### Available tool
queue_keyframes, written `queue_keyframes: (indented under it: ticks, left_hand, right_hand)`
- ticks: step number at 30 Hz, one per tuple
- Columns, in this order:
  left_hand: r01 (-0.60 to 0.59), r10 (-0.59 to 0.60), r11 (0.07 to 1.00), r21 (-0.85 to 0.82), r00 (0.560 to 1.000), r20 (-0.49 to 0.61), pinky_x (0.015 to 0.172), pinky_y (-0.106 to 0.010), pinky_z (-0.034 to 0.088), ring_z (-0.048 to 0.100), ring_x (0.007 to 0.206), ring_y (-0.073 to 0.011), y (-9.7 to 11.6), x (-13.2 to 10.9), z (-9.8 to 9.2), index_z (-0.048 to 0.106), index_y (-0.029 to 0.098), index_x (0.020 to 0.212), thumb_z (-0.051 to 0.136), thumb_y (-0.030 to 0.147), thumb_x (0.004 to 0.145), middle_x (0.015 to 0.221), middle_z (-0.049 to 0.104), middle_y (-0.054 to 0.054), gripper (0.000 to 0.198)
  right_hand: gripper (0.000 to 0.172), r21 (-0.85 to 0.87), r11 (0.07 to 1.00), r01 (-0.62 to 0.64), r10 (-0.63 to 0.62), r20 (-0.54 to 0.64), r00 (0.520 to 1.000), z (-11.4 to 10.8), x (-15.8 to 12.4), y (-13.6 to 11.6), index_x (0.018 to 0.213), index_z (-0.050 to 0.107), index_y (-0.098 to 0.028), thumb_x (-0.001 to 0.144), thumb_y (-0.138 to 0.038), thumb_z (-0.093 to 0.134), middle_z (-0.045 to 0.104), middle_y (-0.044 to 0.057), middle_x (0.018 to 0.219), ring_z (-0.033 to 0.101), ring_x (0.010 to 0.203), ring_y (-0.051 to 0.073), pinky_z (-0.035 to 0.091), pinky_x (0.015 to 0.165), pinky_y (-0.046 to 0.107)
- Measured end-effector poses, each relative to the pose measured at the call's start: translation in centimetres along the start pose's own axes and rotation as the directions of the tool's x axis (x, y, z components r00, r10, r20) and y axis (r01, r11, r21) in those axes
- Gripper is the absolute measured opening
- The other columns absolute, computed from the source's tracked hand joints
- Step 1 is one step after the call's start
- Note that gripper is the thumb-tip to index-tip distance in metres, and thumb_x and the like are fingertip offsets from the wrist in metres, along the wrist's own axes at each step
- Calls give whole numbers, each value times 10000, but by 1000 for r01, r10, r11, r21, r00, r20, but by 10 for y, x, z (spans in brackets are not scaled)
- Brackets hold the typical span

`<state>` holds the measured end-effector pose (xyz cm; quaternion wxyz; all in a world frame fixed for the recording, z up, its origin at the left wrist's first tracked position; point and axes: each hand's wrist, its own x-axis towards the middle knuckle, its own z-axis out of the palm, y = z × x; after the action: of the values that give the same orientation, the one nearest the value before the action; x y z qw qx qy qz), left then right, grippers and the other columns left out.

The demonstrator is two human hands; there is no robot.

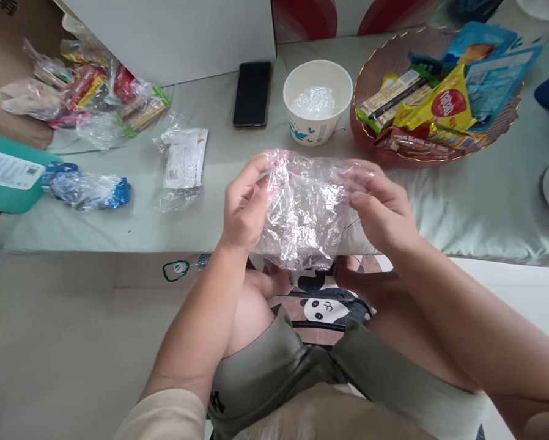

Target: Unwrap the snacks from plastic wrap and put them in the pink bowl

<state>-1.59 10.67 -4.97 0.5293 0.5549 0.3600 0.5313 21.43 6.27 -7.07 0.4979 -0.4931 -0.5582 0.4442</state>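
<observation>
Left hand [244,211] and right hand [381,211] each pinch an empty crumpled clear plastic bag [302,211]; filled snack bags [91,85] lie far left.

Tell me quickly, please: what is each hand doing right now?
Left hand: fingers closed on the clear plastic bag, left edge.
Right hand: fingers closed on the same bag, right edge.

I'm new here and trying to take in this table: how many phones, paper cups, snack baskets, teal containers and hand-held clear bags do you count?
phone: 1
paper cup: 1
snack basket: 1
teal container: 1
clear bag, gripped by left hand and right hand: 1
Total: 5
</observation>
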Motion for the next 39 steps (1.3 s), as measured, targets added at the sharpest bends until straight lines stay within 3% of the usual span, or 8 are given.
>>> queue_keyframes:
  ticks: [6,11,17,21,25,27,32,39]
  left_hand:
    - [120,-114,990,72,990,-83,743,-331,623,732,1111,-291,-1,3,4,731,275,1082,775,679,774,1279,710,-75,510]
    - [150,-148,987,55,988,-45,651,-291,582,754,920,-220,-5,3,9,710,271,1050,845,606,724,1204,725,-54,487]
    - [166,-163,985,56,985,-52,632,-269,554,711,809,-160,-8,3,14,675,254,979,861,571,719,1149,714,-49,450]
    - [133,-127,989,68,988,-93,643,-263,558,704,845,-165,-15,6,13,616,269,1003,905,572,670,1086,692,-41,535]
    - [245,-244,970,-4,967,-78,595,-250,538,721,767,-160,-20,9,13,570,322,1207,984,490,571,1074,716,-29,777]
    - [368,-368,929,-16,930,16,563,-252,528,718,720,-171,-18,9,16,622,274,1125,984,482,564,960,738,-32,699]
    - [491,-491,871,10,869,66,530,-270,520,670,618,-159,-15,9,22,677,198,830,883,492,706,759,728,-42,379]
    - [508,-501,857,-81,860,91,575,-351,584,727,679,-233,-14,14,16,665,205,830,781,505,759,725,703,-50,329]
  right_hand:
    - [369,-157,974,165,-177,-67,982,-4,1,-4,1223,680,-393,920,-596,620,474,19,1551,487,1450,319,586,983,476]
    - [379,-34,984,174,-177,-120,977,7,2,-4,1220,528,-373,936,-606,618,672,52,1198,670,1131,243,581,898,416]
    - [498,-4,996,84,-84,-148,985,10,3,-4,1330,421,-405,908,-476,677,690,28,1062,681,918,203,541,763,365]
    - [215,-68,996,56,-68,-180,981,7,5,-11,993,603,-285,895,-458,683,654,3,857,619,780,165,506,700,327]
    - [369,-137,990,24,-54,-218,975,0,5,-20,748,592,-235,961,-537,596,579,-4,717,529,676,143,449,658,319]
    - [428,-119,993,16,-40,-205,978,-2,5,-22,712,572,-232,968,-575,577,553,-8,688,500,651,138,426,643,317]
    - [206,-32,997,-65,60,-131,990,-1,3,-13,1027,645,-277,952,-466,613,614,-22,737,549,634,147,440,611,312]
    - [540,1,998,-61,61,-22,998,-8,4,0,1418,464,-382,910,-453,631,706,31,1136,665,788,173,522,648,321]
